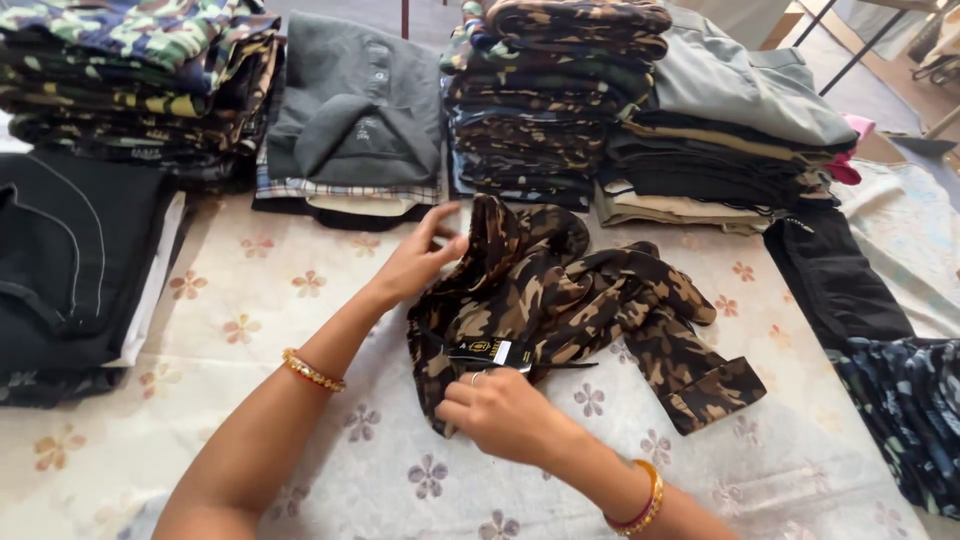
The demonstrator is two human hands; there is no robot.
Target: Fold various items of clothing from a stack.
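A crumpled brown camouflage garment (pixel 570 300) lies in the middle of the flower-patterned cloth (pixel 260 300) covering the table. My left hand (pixel 415 262) pinches its upper left edge near the collar. My right hand (pixel 505 412) grips its lower left edge, just below a small black tag (pixel 488 351). Both wrists wear gold bangles. A cuffed leg or sleeve of the garment (pixel 700 385) trails out to the right.
Stacks of folded clothes line the far side: camouflage pile (pixel 140 80) at left, grey shirt stack (pixel 350 110), camouflage pile (pixel 545 110), grey and dark pile (pixel 730 130). Black garments (pixel 70 260) lie at left, dark clothes (pixel 850 290) at right.
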